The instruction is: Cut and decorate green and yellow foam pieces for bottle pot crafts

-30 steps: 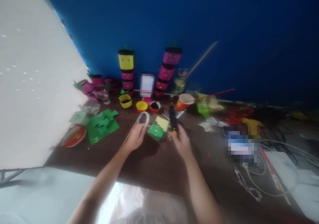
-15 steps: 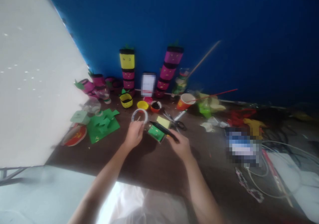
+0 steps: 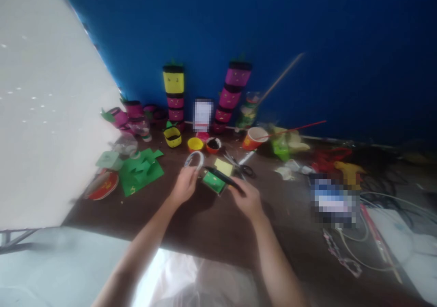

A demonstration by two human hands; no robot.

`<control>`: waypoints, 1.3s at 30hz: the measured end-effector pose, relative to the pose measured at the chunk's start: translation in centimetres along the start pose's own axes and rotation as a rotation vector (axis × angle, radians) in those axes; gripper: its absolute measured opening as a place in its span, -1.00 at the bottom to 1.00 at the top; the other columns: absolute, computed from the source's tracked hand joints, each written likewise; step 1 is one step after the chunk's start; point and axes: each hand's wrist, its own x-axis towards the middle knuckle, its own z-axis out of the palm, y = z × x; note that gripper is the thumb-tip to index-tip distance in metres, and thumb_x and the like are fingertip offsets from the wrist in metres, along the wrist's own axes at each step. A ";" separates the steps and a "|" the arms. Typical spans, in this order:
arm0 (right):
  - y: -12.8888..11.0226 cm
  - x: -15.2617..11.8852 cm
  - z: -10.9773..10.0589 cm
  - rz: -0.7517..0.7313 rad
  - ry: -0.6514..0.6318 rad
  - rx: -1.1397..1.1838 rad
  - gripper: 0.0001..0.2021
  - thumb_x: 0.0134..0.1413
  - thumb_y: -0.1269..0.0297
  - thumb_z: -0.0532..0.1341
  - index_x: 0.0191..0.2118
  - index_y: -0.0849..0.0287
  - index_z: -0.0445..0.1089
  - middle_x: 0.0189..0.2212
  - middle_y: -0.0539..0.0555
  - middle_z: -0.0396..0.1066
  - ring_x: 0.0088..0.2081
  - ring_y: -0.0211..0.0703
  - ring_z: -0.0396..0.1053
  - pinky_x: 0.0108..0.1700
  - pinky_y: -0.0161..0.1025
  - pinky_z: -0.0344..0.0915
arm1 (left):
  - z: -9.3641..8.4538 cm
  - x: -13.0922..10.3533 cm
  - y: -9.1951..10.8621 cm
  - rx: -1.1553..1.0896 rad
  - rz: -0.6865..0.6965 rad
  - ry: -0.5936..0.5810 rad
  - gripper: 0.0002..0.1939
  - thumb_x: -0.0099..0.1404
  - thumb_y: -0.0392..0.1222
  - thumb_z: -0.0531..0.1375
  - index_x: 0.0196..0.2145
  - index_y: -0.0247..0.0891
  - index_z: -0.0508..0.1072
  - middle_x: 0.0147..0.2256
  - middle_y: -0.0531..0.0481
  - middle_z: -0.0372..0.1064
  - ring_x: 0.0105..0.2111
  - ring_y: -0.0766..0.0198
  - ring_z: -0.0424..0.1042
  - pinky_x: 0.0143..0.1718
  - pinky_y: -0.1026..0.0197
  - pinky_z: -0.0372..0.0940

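Observation:
My left hand (image 3: 185,184) is closed on a white ring that looks like a roll of tape (image 3: 201,160), held tilted above the table. In my right hand (image 3: 248,198), closed as well, is a long thin black strip (image 3: 222,176) pointing to the left; its kind is too blurred to tell. Under the strip lies a small green card (image 3: 212,183) with tiny yellowish bits on it. A yellow paper piece (image 3: 223,165) sits just behind the card. Black-handled scissors (image 3: 247,171) rest to the right, near my right hand.
Decorated yellow and purple stacks (image 3: 174,83) stand against the blue wall. Small cups (image 3: 195,144), a phone (image 3: 203,115) and an orange paper cup (image 3: 255,138) line the back. Green paper cutouts (image 3: 141,173) lie left; another phone (image 3: 333,201) and cables lie right.
The roll of tape has turned in my left hand, from facing up more openly to a steeper, narrower tilt. My right hand and the black strip have hardly moved.

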 end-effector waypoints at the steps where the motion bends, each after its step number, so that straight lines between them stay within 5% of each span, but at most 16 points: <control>1: 0.0 0.0 0.0 0.006 -0.005 -0.004 -0.76 0.05 0.19 0.15 -0.16 0.07 0.44 -0.25 0.10 0.51 -0.26 -0.04 0.47 -0.13 -0.07 0.39 | 0.0 0.0 0.0 0.000 0.007 0.005 -0.73 0.34 -0.18 -0.09 -0.23 -0.29 0.36 -0.34 -0.12 0.39 -0.32 0.21 0.34 -0.22 0.17 0.21; 17: 0.2 0.0 0.2 -0.115 0.007 -0.007 -0.76 0.06 0.30 0.18 -0.11 0.10 0.41 -0.24 0.10 0.50 -0.25 -0.09 0.47 -0.14 -0.14 0.40 | 0.1 0.0 0.0 0.062 0.083 0.018 -0.78 0.33 -0.24 -0.07 -0.24 -0.31 0.34 -0.35 -0.12 0.39 -0.29 0.21 0.36 -0.20 0.16 0.23; 39: 0.2 0.1 -0.4 -0.213 -0.019 -0.084 -0.74 0.08 0.37 0.16 -0.08 0.12 0.38 -0.22 0.11 0.49 -0.23 -0.10 0.46 -0.15 -0.18 0.39 | 0.5 -0.6 0.2 0.040 -0.037 0.042 -0.75 0.34 -0.20 -0.07 -0.21 -0.30 0.36 -0.34 -0.11 0.40 -0.30 0.23 0.38 -0.20 0.18 0.23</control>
